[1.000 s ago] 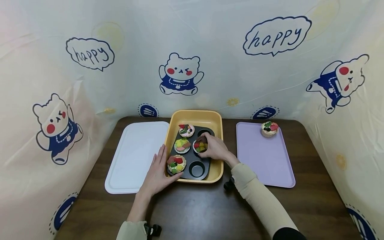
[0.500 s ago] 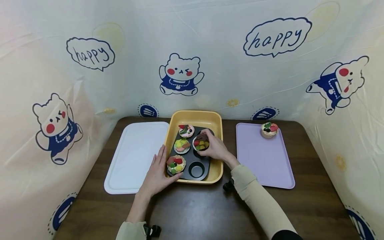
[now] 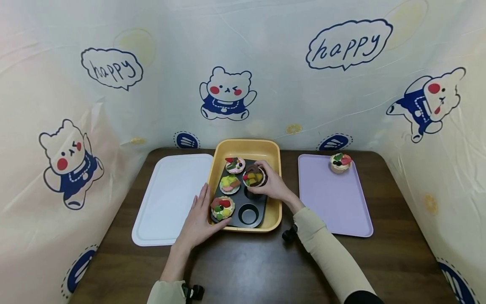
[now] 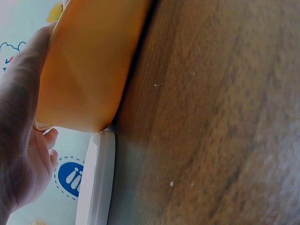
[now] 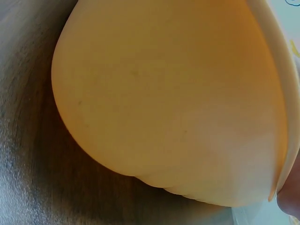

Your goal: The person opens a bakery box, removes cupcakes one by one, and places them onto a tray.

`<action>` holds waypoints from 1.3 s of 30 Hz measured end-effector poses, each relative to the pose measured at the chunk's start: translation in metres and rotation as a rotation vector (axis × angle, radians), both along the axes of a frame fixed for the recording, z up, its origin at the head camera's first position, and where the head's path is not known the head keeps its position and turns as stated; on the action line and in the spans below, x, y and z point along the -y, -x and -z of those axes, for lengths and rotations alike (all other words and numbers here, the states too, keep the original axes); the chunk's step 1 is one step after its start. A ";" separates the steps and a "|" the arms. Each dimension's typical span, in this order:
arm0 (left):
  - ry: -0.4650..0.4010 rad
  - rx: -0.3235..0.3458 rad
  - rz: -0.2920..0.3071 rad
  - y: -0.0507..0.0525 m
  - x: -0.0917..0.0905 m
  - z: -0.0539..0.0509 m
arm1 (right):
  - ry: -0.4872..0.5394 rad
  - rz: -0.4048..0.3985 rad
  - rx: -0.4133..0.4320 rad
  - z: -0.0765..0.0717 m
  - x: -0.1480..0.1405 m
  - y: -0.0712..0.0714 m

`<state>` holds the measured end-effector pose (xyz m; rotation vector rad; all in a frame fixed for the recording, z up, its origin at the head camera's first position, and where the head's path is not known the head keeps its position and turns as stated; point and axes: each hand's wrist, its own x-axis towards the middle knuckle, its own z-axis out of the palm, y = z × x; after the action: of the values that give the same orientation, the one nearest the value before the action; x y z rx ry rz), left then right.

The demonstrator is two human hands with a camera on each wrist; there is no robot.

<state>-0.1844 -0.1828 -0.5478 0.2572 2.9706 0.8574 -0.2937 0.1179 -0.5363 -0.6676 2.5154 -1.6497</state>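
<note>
I judge this mid-job: one pale-crusted fruit tart [image 3: 340, 163] sits on the flat lilac plastic tray [image 3: 330, 198], three fruit-topped tarts [image 3: 229, 184] fill the left cups of the dark metal six-cup pan [image 3: 239, 202] in the deep yellow tray [image 3: 274, 215], and a round brown-topped tart [image 3: 253, 177] isn't set down yet. My right grip [image 3: 275, 185] pinches that one over the pan's right column: pale rim, red and yellow-green pieces; left grip [image 3: 199, 219] is released, laid along the yellow tray's left rim.

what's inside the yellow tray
A muffin pan with three fruit tarts along its left side; the near right cup is empty. The right hand holds a brown-topped tart over the right side, covering the pan's far right corner, so what's beneath can't be seen.
</note>
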 end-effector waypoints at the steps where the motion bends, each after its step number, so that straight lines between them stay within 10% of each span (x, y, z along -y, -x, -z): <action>1: 0.000 0.001 -0.001 0.000 0.000 0.000 | 0.004 0.010 0.027 -0.008 0.002 -0.005; 14: -0.019 0.004 0.006 0.001 -0.001 -0.001 | 0.169 0.081 0.077 -0.018 -0.015 0.001; 39: -0.020 -0.008 0.008 0.001 0.000 0.000 | 0.143 0.256 0.134 -0.025 -0.102 0.008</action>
<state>-0.1852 -0.1830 -0.5478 0.2739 2.9676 0.8878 -0.3013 0.2202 -0.5117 -0.2386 2.4904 -1.8984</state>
